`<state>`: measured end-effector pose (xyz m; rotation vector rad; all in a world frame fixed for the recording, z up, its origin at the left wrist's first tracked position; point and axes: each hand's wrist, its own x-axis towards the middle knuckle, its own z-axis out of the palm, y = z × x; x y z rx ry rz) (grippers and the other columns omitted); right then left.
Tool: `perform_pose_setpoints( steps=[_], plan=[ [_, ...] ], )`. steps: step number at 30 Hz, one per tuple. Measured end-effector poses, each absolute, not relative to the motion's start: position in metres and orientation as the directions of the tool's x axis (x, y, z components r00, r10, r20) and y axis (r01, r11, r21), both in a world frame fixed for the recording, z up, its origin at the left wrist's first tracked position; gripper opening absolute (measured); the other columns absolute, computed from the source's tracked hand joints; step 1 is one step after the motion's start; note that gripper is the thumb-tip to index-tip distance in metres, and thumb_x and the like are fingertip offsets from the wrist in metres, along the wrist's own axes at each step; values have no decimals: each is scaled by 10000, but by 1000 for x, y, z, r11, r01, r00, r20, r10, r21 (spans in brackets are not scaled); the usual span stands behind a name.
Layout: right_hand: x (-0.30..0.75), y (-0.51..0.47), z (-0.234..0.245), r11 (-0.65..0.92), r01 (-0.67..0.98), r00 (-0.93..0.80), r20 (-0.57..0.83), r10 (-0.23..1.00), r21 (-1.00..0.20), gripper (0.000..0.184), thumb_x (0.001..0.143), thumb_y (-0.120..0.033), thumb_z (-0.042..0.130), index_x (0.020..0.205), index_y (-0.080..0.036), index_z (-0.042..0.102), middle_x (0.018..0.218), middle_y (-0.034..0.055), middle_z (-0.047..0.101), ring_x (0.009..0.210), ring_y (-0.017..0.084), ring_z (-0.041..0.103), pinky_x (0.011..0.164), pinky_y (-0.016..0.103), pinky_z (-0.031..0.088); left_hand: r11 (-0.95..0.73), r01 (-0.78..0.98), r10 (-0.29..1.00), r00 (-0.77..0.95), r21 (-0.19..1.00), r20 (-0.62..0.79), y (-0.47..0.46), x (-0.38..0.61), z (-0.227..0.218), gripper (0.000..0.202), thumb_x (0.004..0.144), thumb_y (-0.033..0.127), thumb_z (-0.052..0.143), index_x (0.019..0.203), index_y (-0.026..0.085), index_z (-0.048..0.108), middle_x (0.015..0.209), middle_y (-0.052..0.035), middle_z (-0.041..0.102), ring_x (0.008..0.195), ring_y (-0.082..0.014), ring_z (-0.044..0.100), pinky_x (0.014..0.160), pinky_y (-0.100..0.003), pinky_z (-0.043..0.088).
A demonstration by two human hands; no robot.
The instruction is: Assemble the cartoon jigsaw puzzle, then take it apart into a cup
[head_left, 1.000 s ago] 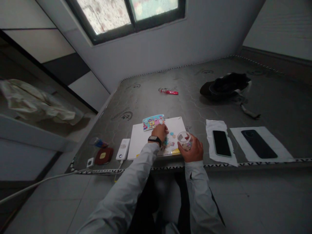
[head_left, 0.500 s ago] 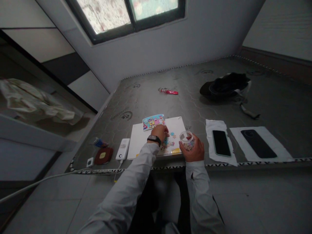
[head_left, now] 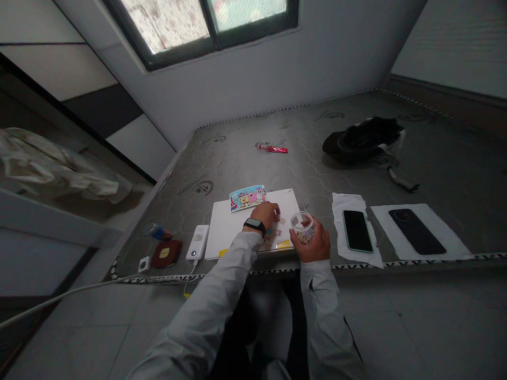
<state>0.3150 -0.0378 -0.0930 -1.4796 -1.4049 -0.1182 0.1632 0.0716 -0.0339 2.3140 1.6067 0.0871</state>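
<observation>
My left hand [head_left: 266, 214], with a black band at the wrist, rests curled over coloured puzzle pieces [head_left: 277, 231] on a white board [head_left: 232, 227]; its fingertips press down on the pieces, and I cannot see whether one is pinched. My right hand [head_left: 312, 244] is wrapped round a small clear plastic cup [head_left: 301, 224] with pieces inside, held just right of the board. A colourful cartoon picture card [head_left: 247, 197] lies at the board's far edge.
A white power bank [head_left: 197, 241], a brown pouch [head_left: 164, 252] and a small can [head_left: 157, 230] lie left of the board. Two phones [head_left: 356, 230] [head_left: 416, 238] rest on white cloths at the right. Farther back are a black cap [head_left: 364, 138] and a red wrapper [head_left: 273, 149].
My left hand has slid slightly nearer and right over the puzzle pieces. The right hand and cup have stayed almost still. The view shifted a little.
</observation>
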Motion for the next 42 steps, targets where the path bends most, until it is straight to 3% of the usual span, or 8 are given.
perform_pose_setpoints(
  steps=[6,12,19,26,30,34,37,42],
  plan=[
    [314,-38,-92,198,784,317,655,686,-588,530,827,-492,690,1233,-185,543,1028,92,717,930,269,678,849,376,488,-338,896,911,389,286,-141,73,158,-31,175,811,118,689,975,167,726,969,-90,746,961,-222,695,855,-287,517],
    [315,-38,-94,212,781,309,658,687,-588,547,811,-478,708,1244,-189,538,1041,93,719,929,268,680,847,377,490,-404,867,876,458,293,-149,64,165,-25,316,849,119,661,1143,228,699,949,-50,767,973,-202,702,903,-303,508],
    [315,-39,-94,215,774,312,653,690,-596,540,816,-473,697,1249,-188,544,1026,93,719,928,264,675,854,383,490,-389,883,873,444,262,-200,66,173,-29,163,784,138,725,936,177,769,949,-113,766,973,-250,711,883,-322,523],
    [314,-38,-93,223,786,297,668,682,-577,530,812,-464,705,1238,-190,549,1035,90,718,931,264,668,846,378,484,-362,874,880,435,324,-189,58,163,-23,136,737,188,801,869,174,771,896,-76,772,875,-217,712,803,-289,526],
    [314,-38,-93,227,795,278,671,688,-562,537,815,-466,699,1249,-189,547,1030,90,713,927,263,665,847,378,476,-327,868,923,378,373,-69,49,150,-4,115,825,237,747,921,174,743,962,-59,758,877,-174,688,823,-278,516],
    [314,-38,-94,231,810,255,679,689,-539,534,831,-499,679,1240,-179,553,1018,98,710,911,267,668,836,376,467,-421,719,906,363,553,218,34,141,36,131,839,296,752,920,196,727,948,-10,719,700,-104,620,736,-247,497],
    [313,-37,-95,250,824,234,707,668,-509,533,840,-507,670,1236,-168,559,1012,100,707,882,254,662,809,365,459,-554,687,832,479,470,280,22,148,61,103,811,291,782,879,218,756,994,-16,689,714,-106,598,713,-254,473],
    [312,-37,-94,256,836,206,709,675,-486,507,858,-501,641,1228,-160,573,1005,103,710,888,250,661,798,355,444,-606,719,787,604,342,126,13,169,68,80,812,228,774,891,228,771,883,-11,743,843,-178,668,769,-291,479]
  ],
)
